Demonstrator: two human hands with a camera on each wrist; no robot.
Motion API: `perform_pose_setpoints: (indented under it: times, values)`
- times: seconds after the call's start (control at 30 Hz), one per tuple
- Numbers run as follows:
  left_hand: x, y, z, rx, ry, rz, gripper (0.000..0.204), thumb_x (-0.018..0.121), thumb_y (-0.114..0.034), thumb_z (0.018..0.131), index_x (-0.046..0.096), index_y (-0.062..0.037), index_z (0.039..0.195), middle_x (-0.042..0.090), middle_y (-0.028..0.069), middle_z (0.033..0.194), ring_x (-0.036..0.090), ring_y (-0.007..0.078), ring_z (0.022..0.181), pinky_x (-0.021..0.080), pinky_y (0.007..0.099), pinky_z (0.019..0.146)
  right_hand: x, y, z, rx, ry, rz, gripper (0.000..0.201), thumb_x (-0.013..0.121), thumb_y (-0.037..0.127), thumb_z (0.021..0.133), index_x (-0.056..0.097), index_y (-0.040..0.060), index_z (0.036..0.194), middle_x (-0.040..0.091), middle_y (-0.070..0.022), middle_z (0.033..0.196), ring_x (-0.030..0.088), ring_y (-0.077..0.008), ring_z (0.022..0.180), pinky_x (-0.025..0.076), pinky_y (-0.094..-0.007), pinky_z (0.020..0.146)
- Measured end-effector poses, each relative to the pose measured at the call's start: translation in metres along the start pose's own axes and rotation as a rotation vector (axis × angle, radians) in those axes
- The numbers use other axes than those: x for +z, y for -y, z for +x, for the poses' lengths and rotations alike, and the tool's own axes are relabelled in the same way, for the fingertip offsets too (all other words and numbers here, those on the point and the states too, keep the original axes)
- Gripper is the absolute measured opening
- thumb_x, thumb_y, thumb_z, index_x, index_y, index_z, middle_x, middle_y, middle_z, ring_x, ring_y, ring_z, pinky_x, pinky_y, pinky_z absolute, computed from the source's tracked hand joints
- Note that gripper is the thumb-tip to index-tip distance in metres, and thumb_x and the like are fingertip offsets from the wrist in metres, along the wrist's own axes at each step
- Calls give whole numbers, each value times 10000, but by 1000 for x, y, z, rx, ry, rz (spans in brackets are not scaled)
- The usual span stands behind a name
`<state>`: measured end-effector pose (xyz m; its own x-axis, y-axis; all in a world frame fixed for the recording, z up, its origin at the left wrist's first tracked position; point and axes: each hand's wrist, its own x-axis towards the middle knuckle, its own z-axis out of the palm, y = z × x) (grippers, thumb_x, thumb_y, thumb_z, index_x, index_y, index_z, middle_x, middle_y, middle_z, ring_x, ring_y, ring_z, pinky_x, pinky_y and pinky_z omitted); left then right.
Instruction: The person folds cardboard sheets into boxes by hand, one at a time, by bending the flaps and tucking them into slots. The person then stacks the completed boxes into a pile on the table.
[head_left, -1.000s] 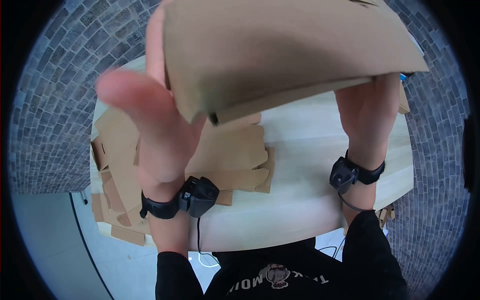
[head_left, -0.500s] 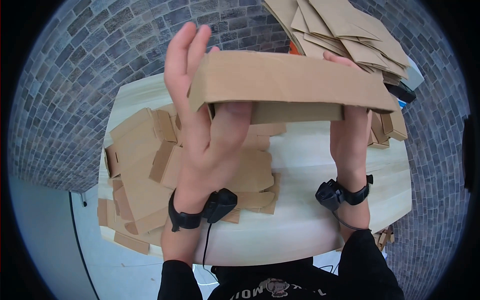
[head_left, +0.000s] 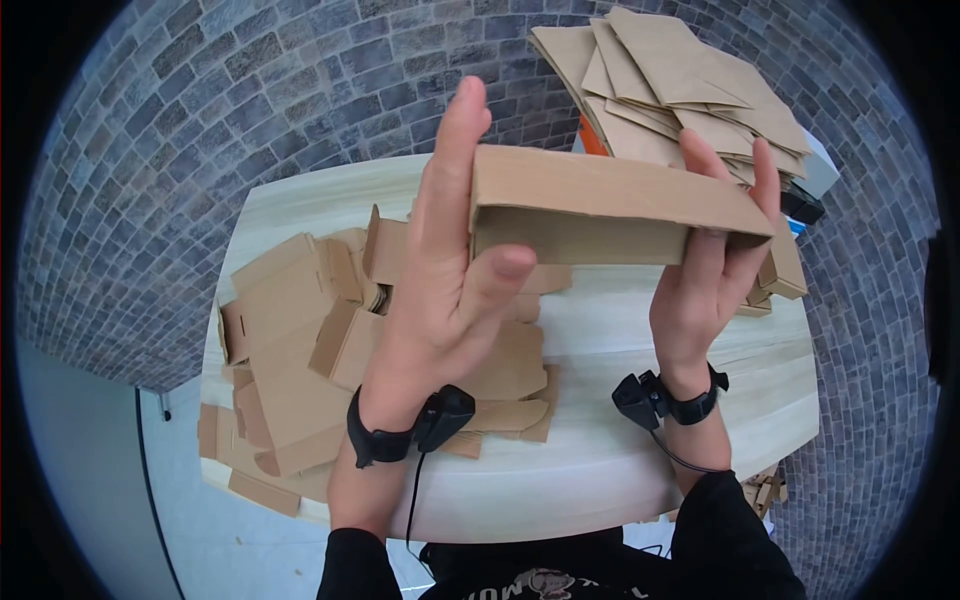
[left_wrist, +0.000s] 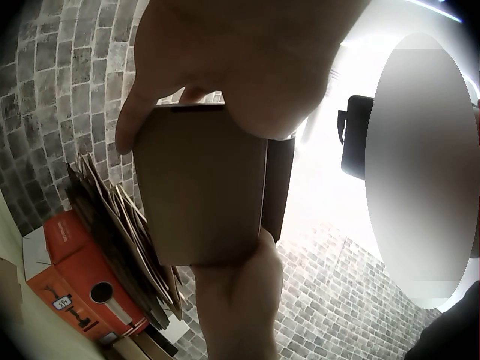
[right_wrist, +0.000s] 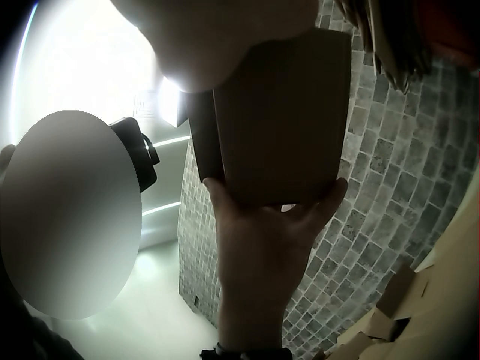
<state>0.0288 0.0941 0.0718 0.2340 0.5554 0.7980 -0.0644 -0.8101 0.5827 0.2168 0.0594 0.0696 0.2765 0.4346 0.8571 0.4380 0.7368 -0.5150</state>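
Both hands hold a shallow brown cardboard box [head_left: 620,185] up over the table, its open side facing me. At its left end is my left hand [head_left: 435,290], with fingers straight up along the end and the thumb stretched across the front corner. At the opposite end my right hand [head_left: 705,290] grips the box, one finger at the opening and other fingertips showing above the top edge. The left wrist view shows the broad face of the box [left_wrist: 202,187] between the hands. In the right wrist view that face [right_wrist: 285,127] is dark.
Flattened cardboard pieces [head_left: 295,360] lie heaped on the left of the table [head_left: 600,460]. At the back right, a stack of brown cardboard sheets [head_left: 680,80] rests on an orange and white carton [left_wrist: 82,277]. Small cardboard boxes [head_left: 785,265] stand at the right edge.
The box has come down from close before the head camera, and its open side now shows. The left hand has moved right with it; the sheet stack has come into view.
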Motion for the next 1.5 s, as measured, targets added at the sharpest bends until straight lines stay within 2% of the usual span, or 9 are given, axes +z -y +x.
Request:
perform_pose_setpoints:
  times: [0.07, 0.1, 0.17, 0.6, 0.67, 0.87, 1.17, 1.4, 1.5]
  values:
    - [-7, -7, -1, -196, 123, -56, 983, 503, -666, 844, 85, -72, 1505, 70, 111, 1565, 392, 267, 1298, 349, 379, 1056, 1, 0, 2, -8, 63, 84, 529, 358, 176, 1014, 141, 18, 1470, 439, -246, 1375, 461, -280, 1253, 318, -392, 1076]
    - [-9, -7, -1, -190, 126, -60, 983, 503, -666, 844, 85, -72, 1505, 70, 111, 1565, 392, 267, 1298, 349, 379, 1056, 0, 1, 2, 30, 87, 131, 567, 359, 205, 1013, 99, 16, 1481, 421, -251, 1384, 455, -298, 1259, 334, -393, 1065]
    - [-10, -6, 2, -154, 85, 56, 1077, 600, -649, 795, 54, -56, 1508, 437, 164, 1373, 509, 300, 1159, 380, 395, 1007, -3, 4, 4, 58, 141, 174, 588, 367, 226, 1011, 87, 12, 1482, 425, -251, 1377, 465, -295, 1248, 341, -389, 1058]
    - [-17, -17, 3, -314, 132, -89, 920, 657, -395, 868, 94, -32, 1500, 149, 164, 1558, 331, 274, 1363, 254, 372, 1116, -5, 4, 4, 34, 176, 167, 641, 384, 299, 1000, 51, 69, 1497, 459, -249, 1341, 513, -193, 1097, 337, -324, 1003]
    - [-18, -16, 4, -225, 143, -74, 871, 657, -323, 880, 112, -51, 1503, 189, 143, 1551, 362, 273, 1344, 280, 378, 1107, -10, -1, 7, -93, 230, 69, 583, 392, 266, 1010, 116, 34, 1468, 478, -220, 1318, 532, -152, 975, 405, -297, 911]
    - [-23, -11, 1, -161, 192, -15, 636, 619, -101, 897, 307, -109, 1451, 380, 122, 1442, 466, 247, 1246, 445, 356, 978, -12, -4, 9, -46, 204, 128, 513, 439, 396, 988, 292, 53, 1340, 514, -232, 1277, 548, -183, 1026, 428, -302, 901]
    - [-23, -3, -2, -83, 105, 71, 385, 569, -67, 927, 462, -86, 1296, 561, 121, 1237, 589, 217, 1025, 490, 335, 869, -19, -7, 13, 41, 192, 268, 387, 613, 391, 902, 618, 19, 1008, 524, -268, 1286, 532, -279, 1176, 409, -348, 972]
    - [-36, -8, -2, -239, 80, 73, 347, 529, -30, 938, 473, -77, 1277, 571, 108, 1216, 583, 196, 1019, 472, 311, 866, -18, -3, 8, 321, 373, 641, 303, 651, 266, 898, 657, 14, 1066, 438, -275, 1380, 485, -296, 1240, 377, -373, 1022]
    - [-42, -5, 0, -201, 42, -8, 356, 513, -31, 946, 451, -69, 1295, 561, 97, 1205, 546, 181, 1096, 424, 304, 937, -16, 15, 9, 313, 457, 560, 485, 676, 107, 846, 493, 53, 1291, 379, -203, 1414, 421, -255, 1276, 369, -364, 1032]
